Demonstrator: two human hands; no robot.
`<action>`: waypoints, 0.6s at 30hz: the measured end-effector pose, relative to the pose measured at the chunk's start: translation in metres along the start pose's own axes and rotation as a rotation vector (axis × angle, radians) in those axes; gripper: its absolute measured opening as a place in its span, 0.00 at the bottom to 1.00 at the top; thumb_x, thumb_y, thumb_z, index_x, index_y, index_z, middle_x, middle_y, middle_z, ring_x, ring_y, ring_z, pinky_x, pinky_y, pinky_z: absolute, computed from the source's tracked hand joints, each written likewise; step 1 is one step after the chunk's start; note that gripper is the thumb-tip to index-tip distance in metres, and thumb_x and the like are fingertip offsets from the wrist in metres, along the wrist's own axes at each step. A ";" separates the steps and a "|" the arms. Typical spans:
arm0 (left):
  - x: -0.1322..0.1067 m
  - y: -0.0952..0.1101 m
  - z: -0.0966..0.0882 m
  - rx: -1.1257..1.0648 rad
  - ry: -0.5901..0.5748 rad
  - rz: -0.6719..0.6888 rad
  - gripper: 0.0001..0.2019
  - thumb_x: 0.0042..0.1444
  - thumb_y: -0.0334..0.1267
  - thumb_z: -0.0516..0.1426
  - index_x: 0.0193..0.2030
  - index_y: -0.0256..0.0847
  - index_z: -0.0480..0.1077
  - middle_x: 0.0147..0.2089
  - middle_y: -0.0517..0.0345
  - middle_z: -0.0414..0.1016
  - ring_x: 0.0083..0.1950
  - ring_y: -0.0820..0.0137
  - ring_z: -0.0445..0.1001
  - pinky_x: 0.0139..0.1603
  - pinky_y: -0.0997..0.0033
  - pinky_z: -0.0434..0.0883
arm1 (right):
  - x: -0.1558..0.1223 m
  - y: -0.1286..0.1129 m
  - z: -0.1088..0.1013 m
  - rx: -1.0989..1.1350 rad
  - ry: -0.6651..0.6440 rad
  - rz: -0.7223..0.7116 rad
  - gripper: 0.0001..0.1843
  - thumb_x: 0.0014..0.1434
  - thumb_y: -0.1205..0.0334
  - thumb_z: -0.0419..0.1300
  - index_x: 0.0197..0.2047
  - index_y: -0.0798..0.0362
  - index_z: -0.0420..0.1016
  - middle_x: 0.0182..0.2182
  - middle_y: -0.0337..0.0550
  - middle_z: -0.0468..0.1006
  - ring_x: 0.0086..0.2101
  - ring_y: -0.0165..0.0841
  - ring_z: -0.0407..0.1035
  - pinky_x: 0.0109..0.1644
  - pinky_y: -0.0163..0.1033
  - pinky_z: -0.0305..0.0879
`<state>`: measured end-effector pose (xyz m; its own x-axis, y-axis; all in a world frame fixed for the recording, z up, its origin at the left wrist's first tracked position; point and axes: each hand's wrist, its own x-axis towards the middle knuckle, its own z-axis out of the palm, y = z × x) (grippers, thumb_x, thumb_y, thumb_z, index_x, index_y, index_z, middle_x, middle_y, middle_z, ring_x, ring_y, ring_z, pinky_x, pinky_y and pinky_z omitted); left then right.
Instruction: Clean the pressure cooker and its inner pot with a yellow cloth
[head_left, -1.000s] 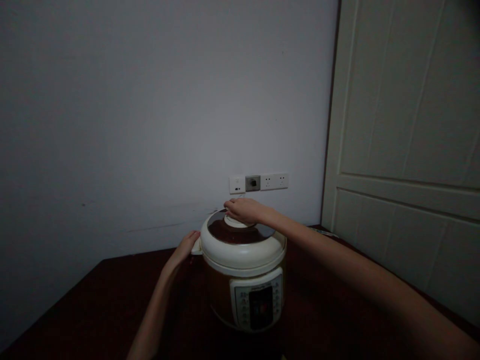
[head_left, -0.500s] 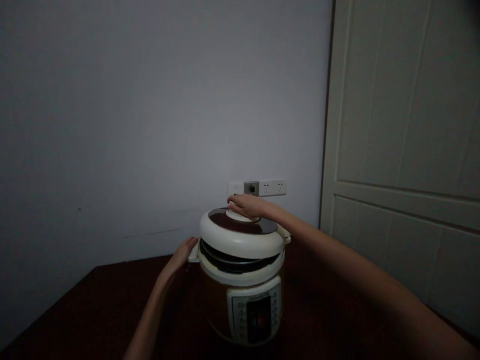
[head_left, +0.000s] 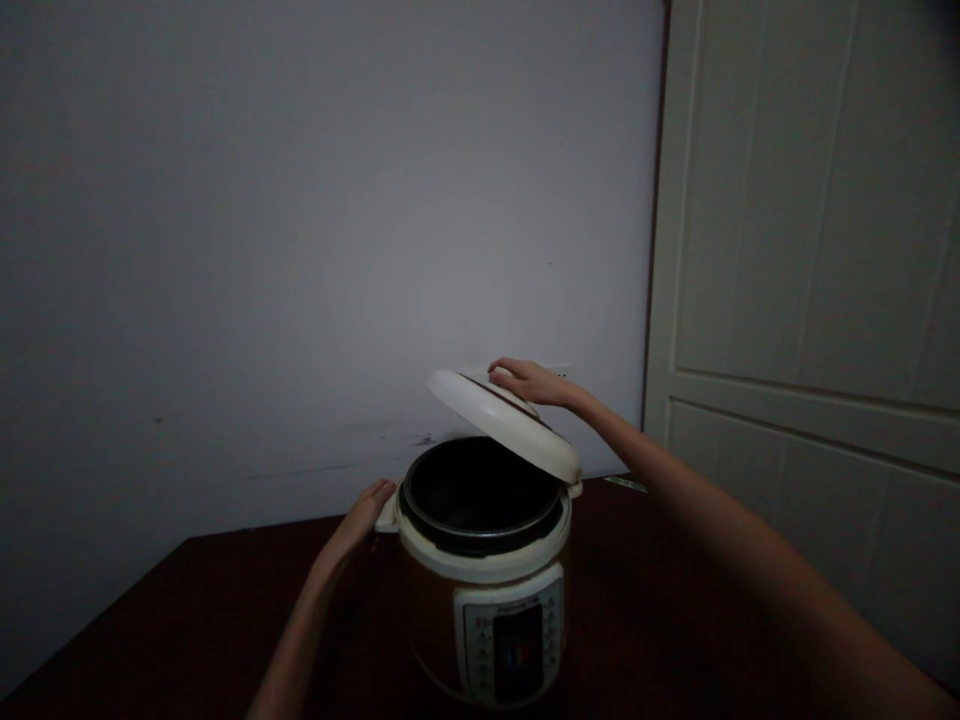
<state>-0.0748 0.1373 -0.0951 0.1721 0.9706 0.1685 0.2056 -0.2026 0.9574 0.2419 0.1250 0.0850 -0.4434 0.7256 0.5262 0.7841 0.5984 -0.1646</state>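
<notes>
An electric pressure cooker [head_left: 487,570] with a white rim and a front control panel stands before me, its dark inner pot [head_left: 480,490] exposed. My right hand [head_left: 529,382] is closed around the knob of the white lid [head_left: 499,415]. The lid tilts up, its left side raised high and its right edge low by the cooker's right side. At the cooker's left, my left hand [head_left: 367,512] grips the white side handle [head_left: 387,516]; its fingertips rest on top and the rest of the grip is partly hidden.
The cooker stands on a dark reddish-brown table [head_left: 247,600]. Behind it rises a pale wall [head_left: 300,250], with a socket plate [head_left: 562,371] partly covered by my right hand and the lid. A panelled door [head_left: 810,300] is at the right.
My right hand has lifted the lid's left side and moved up and right, uncovering the inner pot. My left hand stays at the side handle.
</notes>
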 end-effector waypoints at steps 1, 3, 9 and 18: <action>0.001 -0.001 -0.001 0.002 0.002 0.005 0.18 0.48 0.55 0.53 0.31 0.40 0.66 0.19 0.66 0.65 0.15 0.74 0.61 0.14 0.76 0.53 | 0.000 0.004 -0.002 0.021 0.027 0.004 0.19 0.66 0.56 0.44 0.50 0.57 0.68 0.43 0.49 0.76 0.42 0.33 0.68 0.47 0.37 0.61; 0.002 -0.003 -0.001 0.003 0.018 0.017 0.18 0.47 0.55 0.53 0.30 0.40 0.66 0.19 0.65 0.65 0.16 0.74 0.62 0.15 0.76 0.54 | -0.002 0.013 -0.007 0.052 0.074 0.010 0.19 0.65 0.56 0.44 0.49 0.58 0.69 0.43 0.49 0.75 0.43 0.34 0.68 0.48 0.38 0.61; 0.001 0.001 0.002 -0.008 0.059 0.040 0.17 0.43 0.54 0.55 0.26 0.40 0.65 0.19 0.65 0.64 0.18 0.74 0.62 0.18 0.75 0.57 | -0.013 0.037 -0.023 0.150 0.216 0.086 0.20 0.63 0.56 0.46 0.47 0.59 0.71 0.45 0.52 0.75 0.45 0.36 0.68 0.51 0.42 0.62; -0.003 0.009 0.005 -0.014 0.034 -0.008 0.18 0.41 0.55 0.54 0.26 0.41 0.64 0.18 0.66 0.62 0.17 0.73 0.60 0.16 0.75 0.53 | -0.048 0.070 -0.037 0.322 0.406 0.186 0.21 0.56 0.48 0.55 0.44 0.54 0.74 0.40 0.47 0.78 0.44 0.43 0.70 0.45 0.48 0.69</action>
<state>-0.0684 0.1321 -0.0885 0.1371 0.9761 0.1686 0.1931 -0.1933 0.9619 0.3340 0.1199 0.0789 -0.0572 0.6778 0.7330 0.6324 0.5927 -0.4988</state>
